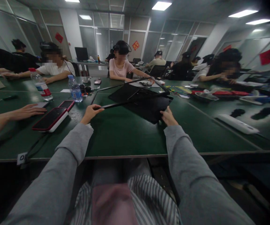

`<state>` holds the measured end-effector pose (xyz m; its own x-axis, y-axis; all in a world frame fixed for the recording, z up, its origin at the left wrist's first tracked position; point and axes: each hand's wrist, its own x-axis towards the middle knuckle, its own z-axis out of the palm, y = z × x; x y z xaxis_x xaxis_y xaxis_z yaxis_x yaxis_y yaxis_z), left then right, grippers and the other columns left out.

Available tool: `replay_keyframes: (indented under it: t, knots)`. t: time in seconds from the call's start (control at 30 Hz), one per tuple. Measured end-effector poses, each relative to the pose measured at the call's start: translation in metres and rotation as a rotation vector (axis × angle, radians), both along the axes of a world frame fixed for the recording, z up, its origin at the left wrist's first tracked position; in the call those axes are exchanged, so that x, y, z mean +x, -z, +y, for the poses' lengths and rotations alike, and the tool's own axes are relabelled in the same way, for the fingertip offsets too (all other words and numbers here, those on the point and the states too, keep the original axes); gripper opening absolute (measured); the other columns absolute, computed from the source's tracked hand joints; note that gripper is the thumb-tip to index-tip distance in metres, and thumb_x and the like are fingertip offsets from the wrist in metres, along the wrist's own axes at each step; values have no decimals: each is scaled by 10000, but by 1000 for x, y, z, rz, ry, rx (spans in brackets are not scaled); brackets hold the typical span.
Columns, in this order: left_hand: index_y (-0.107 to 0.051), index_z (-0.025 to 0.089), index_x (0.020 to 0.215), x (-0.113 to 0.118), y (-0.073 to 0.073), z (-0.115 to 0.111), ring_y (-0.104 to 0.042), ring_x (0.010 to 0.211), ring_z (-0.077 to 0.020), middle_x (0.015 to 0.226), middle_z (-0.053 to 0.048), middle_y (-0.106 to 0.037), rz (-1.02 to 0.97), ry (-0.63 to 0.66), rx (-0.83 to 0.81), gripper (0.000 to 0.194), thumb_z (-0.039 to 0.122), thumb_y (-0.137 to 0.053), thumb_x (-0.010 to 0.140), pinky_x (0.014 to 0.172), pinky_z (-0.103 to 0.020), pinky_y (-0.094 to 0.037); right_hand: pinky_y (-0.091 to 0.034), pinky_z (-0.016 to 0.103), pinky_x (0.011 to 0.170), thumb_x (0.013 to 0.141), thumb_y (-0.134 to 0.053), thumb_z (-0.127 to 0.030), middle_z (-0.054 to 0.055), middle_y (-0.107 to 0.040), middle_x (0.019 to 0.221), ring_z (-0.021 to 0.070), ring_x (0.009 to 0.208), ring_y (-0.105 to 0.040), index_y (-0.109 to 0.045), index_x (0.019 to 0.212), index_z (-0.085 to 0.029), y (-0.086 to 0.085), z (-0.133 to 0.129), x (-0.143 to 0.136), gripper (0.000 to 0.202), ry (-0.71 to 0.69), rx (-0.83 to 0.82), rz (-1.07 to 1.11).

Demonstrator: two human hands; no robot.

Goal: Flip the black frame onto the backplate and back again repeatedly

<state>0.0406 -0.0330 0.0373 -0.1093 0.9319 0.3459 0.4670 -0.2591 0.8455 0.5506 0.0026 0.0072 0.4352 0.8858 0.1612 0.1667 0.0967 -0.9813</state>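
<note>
My left hand (90, 114) is closed on the near left corner of a thin black picture frame (116, 105), an open rectangle held tilted above the green table. My right hand (168, 117) pinches the near right edge of a flat black backing board (152, 109). The board lies slanted, partly under and inside the frame's outline, and a narrow strip like a stand shows on its face. Whether board and frame touch at the far side, I cannot tell.
To my left are a red-edged phone (49, 119) on a white block, a second phone (66, 105), two water bottles (75, 90) and another person's hand (30, 111). A white power strip (238, 124) lies right. Across the table (125, 137) sits a person (123, 67) reaching forward.
</note>
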Motion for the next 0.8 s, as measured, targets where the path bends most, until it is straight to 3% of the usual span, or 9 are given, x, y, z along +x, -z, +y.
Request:
replay_keyframes:
  t: [0.13, 0.23, 0.33, 0.4, 0.47, 0.57, 0.7, 0.8]
  knots:
    - [-812, 195, 919, -7, 4, 7, -745, 983, -304, 999, -113, -818, 74, 9, 5, 498, 590, -951, 650, 979, -446, -562, -615, 539, 1021, 624, -762, -225, 109, -784, 1234, 298, 1113, -746, -633, 1502, -246, 2, 9, -1, 887, -185, -21, 19]
    - [-816, 215, 930, -11, 5, 9, -738, 1015, -304, 1026, -101, -817, 154, 13, 21, 420, 537, -941, 691, 1006, -448, -546, -623, 500, 988, 693, -795, -295, 91, -774, 1015, 281, 1010, -740, -721, 1278, -184, 4, 13, 3, 600, -17, -7, -16]
    - [-819, 233, 939, -14, 6, 10, -722, 1078, -305, 1067, -92, -815, 237, -4, 32, 367, 500, -937, 715, 1036, -448, -527, -629, 466, 967, 857, -722, -469, 67, -733, 982, 259, 1009, -737, -702, 1188, -210, -3, 12, 7, 421, 176, 80, 9]
    - [-821, 242, 952, -15, 6, 9, -710, 1113, -306, 1097, -91, -812, 276, -8, 23, 351, 490, -933, 730, 1046, -447, -517, -642, 445, 951, 934, -649, -590, 67, -722, 1005, 252, 1027, -747, -675, 1172, -235, -11, 10, 9, 429, 123, 122, 70]
    - [-824, 254, 961, -15, 6, 8, -699, 1142, -311, 1122, -87, -808, 310, -7, 5, 339, 489, -931, 740, 1056, -450, -507, -655, 431, 940, 929, -660, -663, 74, -724, 992, 252, 1014, -756, -657, 1123, -242, -17, 8, 9, 464, -22, 117, 101]
    - [-826, 270, 957, -14, 6, 6, -680, 1175, -324, 1148, -81, -804, 361, -7, -10, 334, 497, -936, 737, 1074, -461, -488, -645, 452, 1009, 861, -787, -557, 68, -745, 984, 247, 990, -757, -659, 1103, -237, -17, 10, 3, 422, -152, 86, 35]
    - [-827, 283, 973, -13, 10, 8, -653, 1222, -336, 1178, -79, -797, 407, -6, 1, 340, 521, -929, 753, 1096, -474, -459, -521, 531, 1198, 839, -732, -291, 115, -780, 1134, 273, 1153, -738, -671, 1319, -181, -2, 16, -4, 497, -61, 112, -258]
    - [-825, 288, 983, -13, 15, 12, -646, 1239, -339, 1186, -76, -798, 424, 14, -2, 358, 547, -923, 756, 1105, -476, -446, -436, 582, 1267, 883, -629, -277, 168, -754, 1311, 305, 1327, -672, -639, 1460, -160, 8, 16, -2, 589, -6, 174, -537]
